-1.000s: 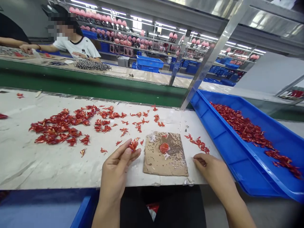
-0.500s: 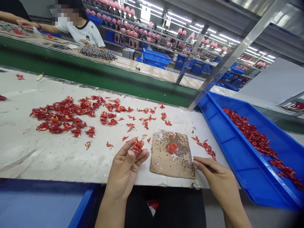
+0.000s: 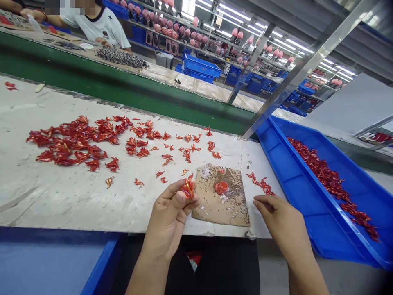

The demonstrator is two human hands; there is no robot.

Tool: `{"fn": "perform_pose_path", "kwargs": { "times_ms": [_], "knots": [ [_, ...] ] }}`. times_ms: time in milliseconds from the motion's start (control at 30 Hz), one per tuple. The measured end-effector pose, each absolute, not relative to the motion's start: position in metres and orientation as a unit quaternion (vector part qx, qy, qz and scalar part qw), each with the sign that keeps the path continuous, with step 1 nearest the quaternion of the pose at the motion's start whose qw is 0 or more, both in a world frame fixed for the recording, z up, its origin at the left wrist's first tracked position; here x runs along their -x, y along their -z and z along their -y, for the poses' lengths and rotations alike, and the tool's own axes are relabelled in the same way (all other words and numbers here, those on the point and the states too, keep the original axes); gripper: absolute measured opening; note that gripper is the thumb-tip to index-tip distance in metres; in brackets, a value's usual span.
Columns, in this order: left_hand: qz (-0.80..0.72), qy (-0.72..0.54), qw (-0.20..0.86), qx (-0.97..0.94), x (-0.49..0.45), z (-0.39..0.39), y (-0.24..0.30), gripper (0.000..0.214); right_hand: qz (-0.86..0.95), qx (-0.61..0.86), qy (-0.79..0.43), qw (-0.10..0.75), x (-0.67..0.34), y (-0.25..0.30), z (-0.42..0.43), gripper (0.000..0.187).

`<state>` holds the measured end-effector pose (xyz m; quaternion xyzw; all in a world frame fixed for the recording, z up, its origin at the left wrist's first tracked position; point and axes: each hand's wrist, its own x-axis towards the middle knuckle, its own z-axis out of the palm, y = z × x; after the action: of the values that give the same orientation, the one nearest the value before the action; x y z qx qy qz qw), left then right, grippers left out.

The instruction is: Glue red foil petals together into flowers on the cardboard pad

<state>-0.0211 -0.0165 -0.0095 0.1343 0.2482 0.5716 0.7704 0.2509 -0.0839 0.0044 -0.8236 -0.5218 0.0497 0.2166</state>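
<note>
My left hand [image 3: 172,211] pinches a shiny red piece with gold glints and pointed tips [image 3: 188,187], held up over the table's front part. Just right of it lies a square of brown cardboard [image 3: 202,205], speckled with dark spots. On the cardboard sit a round red lump [image 3: 221,187] and a white smear [image 3: 224,198] beside it. My right hand [image 3: 281,215] hovers past the cardboard's right edge, thumb and forefinger closed together; whatever may be between them is too small to tell. Behind that hand is a short row of small red pieces [image 3: 260,184].
Many red pointed pieces [image 3: 73,141] are heaped at the left of the white table [image 3: 76,196], with loose ones in the middle. A blue tray [image 3: 294,180] of red pieces stands right. A metal post [image 3: 276,98] rises behind. Across the green strip [image 3: 123,86] a person [image 3: 101,28] works.
The view has shifted slightly. My left hand has moved a little right and up with the red piece, which has turned. My right hand has drawn slightly away from the cardboard's edge.
</note>
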Motion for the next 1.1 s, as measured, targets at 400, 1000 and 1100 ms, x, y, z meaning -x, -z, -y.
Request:
{"fn": "perform_pose_path", "kwargs": {
  "times_ms": [400, 1000, 1100],
  "knots": [
    [-0.293, -0.457, 0.787, -0.293, 0.003, 0.035, 0.0, 0.033, 0.682, 0.612, -0.08, 0.392, -0.175, -0.058, 0.094, 0.032],
    [-0.343, -0.503, 0.693, -0.388, -0.014, 0.064, -0.024, 0.023, 0.698, 0.557, -0.108, 0.436, -0.16, -0.062, 0.113, 0.014],
    [-0.366, -0.523, 0.641, -0.426, -0.015, 0.069, -0.027, 0.023, 0.679, 0.559, -0.114, 0.462, -0.16, -0.057, 0.118, 0.014]
  ]
}}
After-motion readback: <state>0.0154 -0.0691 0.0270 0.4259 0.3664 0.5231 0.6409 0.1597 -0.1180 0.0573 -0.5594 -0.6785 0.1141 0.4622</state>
